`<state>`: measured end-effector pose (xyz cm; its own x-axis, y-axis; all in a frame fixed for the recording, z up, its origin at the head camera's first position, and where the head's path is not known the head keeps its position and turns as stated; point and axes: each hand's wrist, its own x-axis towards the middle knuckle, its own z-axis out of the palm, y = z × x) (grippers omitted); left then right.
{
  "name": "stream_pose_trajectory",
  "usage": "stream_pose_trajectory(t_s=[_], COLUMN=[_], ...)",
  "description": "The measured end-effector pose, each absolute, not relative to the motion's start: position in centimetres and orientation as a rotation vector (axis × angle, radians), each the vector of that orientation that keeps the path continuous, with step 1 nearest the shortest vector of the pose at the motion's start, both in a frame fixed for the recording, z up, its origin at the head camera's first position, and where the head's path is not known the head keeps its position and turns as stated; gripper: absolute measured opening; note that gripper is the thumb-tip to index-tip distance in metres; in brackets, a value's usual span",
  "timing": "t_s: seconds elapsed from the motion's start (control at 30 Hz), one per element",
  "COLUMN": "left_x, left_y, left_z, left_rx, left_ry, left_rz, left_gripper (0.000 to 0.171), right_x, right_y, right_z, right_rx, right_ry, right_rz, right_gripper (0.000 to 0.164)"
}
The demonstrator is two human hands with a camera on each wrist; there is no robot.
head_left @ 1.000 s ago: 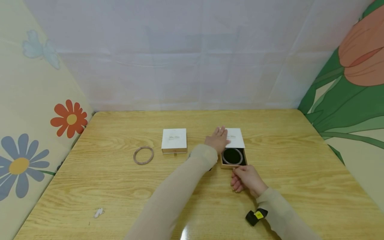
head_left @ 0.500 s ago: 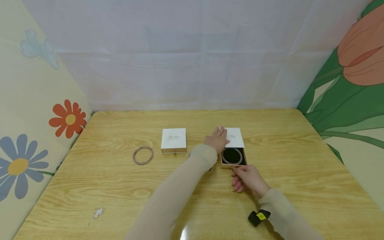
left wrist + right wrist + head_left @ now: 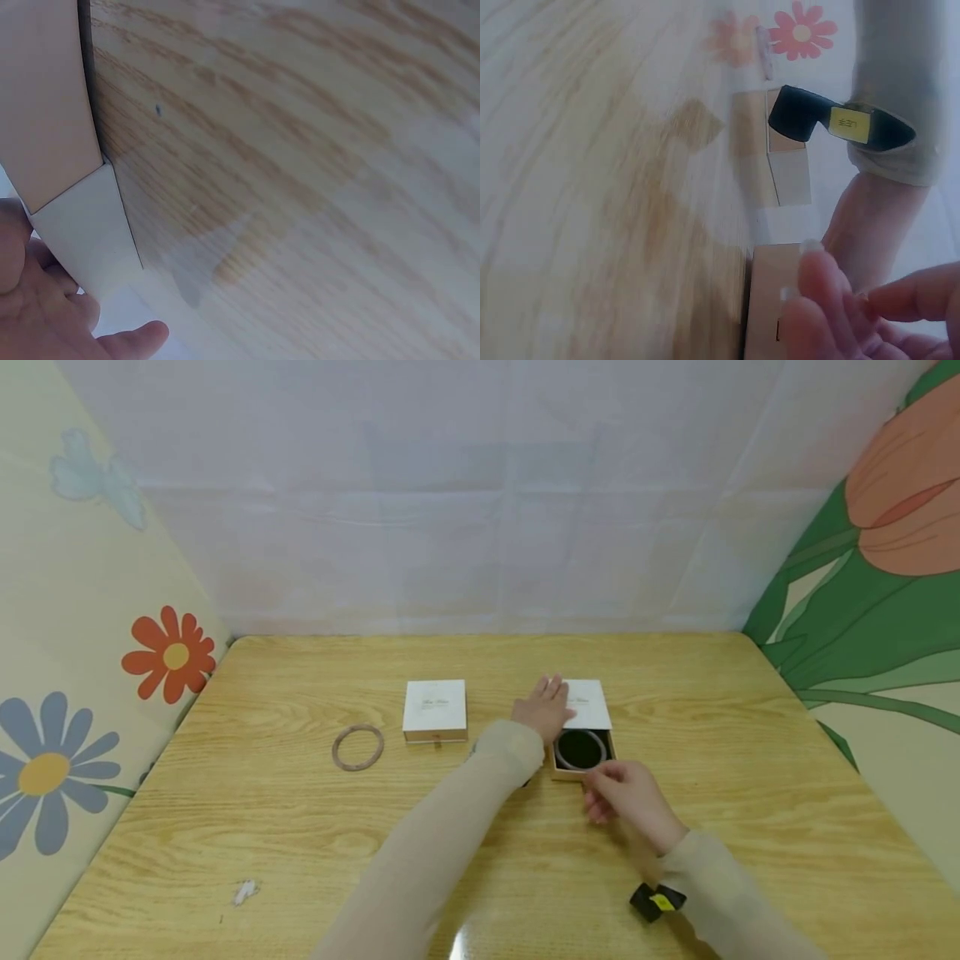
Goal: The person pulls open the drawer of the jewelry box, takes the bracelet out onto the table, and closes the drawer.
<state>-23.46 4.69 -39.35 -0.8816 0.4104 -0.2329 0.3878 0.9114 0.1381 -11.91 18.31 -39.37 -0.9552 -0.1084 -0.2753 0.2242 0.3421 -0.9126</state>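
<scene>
A white sleeve [image 3: 590,700] with small print covers the back of a box whose tan drawer [image 3: 567,775] is pulled out toward me. Inside the drawer, a greyish bangle [image 3: 603,749] circles a black pad. My left hand [image 3: 538,712] rests on the sleeve's left part, fingers extended; the left wrist view shows its fingers against the box's side. My right hand [image 3: 633,795] is at the drawer's front right corner, thumb and index fingertips close together over the rim by the bangle. In the right wrist view its fingers [image 3: 821,300] are loosely bent, beside the drawer front [image 3: 769,274].
Left of this box stands a second white box [image 3: 435,707], its drawer pushed in. A loose bangle [image 3: 357,767] lies further left on the wooden table [image 3: 300,843]. Near the front left is a small white scrap [image 3: 246,892]. A pale cloth backs the table.
My right hand has risen from the drawer's front edge to over its rim near the bangle. The left hand stays on the sleeve, and the drawer remains out.
</scene>
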Motion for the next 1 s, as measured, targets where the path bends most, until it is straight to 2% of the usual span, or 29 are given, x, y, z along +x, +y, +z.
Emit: stream_pose_trajectory(t_s=[0.33, 0.53, 0.7, 1.0], left_x=[-23.9, -24.2, -24.3, -24.0], left_y=[4.9, 5.0, 5.0, 5.0], left_z=[-39.8, -40.1, -40.2, -39.9], left_rx=[0.570, 0.570, 0.573, 0.575], left_ry=[2.812, 2.795, 2.797, 2.815], left_rz=[0.157, 0.160, 0.134, 0.151], left_gripper=[0.060, 0.060, 0.060, 0.059], right_x=[-12.7, -13.2, -13.8, -14.4], right_y=[17.5, 17.3, 17.1, 16.8], right_z=[-38.4, -38.6, -38.8, -39.2], right_rx=[-0.052, -0.374, -0.588, -0.611], right_ry=[2.613, 3.002, 3.085, 3.076], right_rz=[-1.643, -1.256, -0.894, -0.617], right_gripper=[0.021, 0.016, 0.021, 0.018])
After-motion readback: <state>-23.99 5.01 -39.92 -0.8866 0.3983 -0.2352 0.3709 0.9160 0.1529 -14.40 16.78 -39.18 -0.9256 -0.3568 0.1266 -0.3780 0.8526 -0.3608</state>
